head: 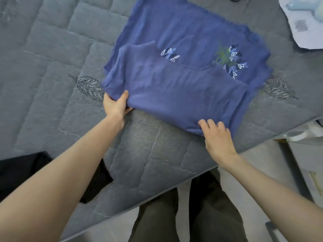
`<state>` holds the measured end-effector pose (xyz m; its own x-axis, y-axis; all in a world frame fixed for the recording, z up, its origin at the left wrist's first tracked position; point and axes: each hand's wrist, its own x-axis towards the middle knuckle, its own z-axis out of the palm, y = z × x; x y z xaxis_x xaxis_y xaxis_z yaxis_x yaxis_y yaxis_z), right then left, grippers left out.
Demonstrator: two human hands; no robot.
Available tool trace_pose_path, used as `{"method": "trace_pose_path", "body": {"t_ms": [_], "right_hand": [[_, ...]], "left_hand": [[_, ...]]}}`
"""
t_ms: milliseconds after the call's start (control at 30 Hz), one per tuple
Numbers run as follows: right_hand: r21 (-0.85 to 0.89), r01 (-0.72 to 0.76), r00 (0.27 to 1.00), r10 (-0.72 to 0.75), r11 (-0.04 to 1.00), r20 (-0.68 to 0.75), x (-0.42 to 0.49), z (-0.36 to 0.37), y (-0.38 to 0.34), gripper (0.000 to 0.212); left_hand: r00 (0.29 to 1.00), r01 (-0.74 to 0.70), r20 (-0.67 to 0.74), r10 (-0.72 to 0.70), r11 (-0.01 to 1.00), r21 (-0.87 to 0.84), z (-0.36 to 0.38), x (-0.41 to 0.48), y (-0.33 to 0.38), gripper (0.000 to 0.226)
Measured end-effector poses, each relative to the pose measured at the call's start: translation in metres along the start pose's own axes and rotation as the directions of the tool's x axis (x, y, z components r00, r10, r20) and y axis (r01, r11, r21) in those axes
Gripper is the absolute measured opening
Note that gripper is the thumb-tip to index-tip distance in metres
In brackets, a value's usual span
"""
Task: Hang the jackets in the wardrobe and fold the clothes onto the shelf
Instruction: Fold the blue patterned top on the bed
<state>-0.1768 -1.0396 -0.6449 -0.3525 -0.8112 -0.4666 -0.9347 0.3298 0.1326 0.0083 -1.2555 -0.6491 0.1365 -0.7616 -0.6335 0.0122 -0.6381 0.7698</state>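
Note:
A blue shirt [183, 70] with embroidered leaf patterns lies flat on the grey quilted bed [61, 67]. Its near part is folded over onto the rest, and both sleeves are tucked in. My left hand [115, 104] grips the folded edge at the near left corner, thumb on top of the cloth. At the near right corner my right hand [216, 135] pinches the fold, its fingers curled into the fabric.
A black garment [26, 172] lies on the bed's near left corner. A white cloth with pale blue items [304, 20] sits at the far right. The bed's edge runs diagonally in front of my legs, with pale floor and a white unit [304, 154] to the right.

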Motion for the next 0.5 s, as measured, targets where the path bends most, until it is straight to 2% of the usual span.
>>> {"method": "trace_pose_path", "body": {"t_ms": [100, 267, 333, 400, 500], "right_hand": [[0.105, -0.006, 0.998, 0.0, 0.994, 0.063, -0.018, -0.003, 0.004, 0.056], [0.284, -0.096, 0.932, -0.014, 0.954, 0.362, -0.056, -0.002, 0.002, 0.034], [0.339, -0.122, 0.912, -0.03, 0.933, 0.41, -0.07, 0.0, 0.001, 0.029], [0.402, -0.179, 0.93, 0.021, 0.898, 0.367, -0.079, 0.0, 0.002, 0.024], [0.422, -0.166, 0.982, 0.112, 0.891, 0.151, -0.078, -0.009, 0.01, 0.013]], "left_hand": [[0.999, -0.031, 0.017, 0.03, 0.998, 0.053, -0.015, -0.012, -0.007, 0.031], [0.996, -0.086, -0.01, 0.089, 0.98, 0.179, -0.044, -0.048, -0.032, 0.031], [0.995, -0.089, -0.036, 0.098, 0.974, 0.21, -0.054, -0.06, -0.039, 0.026], [0.993, -0.075, -0.076, 0.089, 0.983, 0.169, -0.059, -0.067, -0.038, 0.016], [0.987, -0.08, -0.132, 0.091, 0.993, 0.09, -0.049, -0.068, -0.02, 0.011]]}}
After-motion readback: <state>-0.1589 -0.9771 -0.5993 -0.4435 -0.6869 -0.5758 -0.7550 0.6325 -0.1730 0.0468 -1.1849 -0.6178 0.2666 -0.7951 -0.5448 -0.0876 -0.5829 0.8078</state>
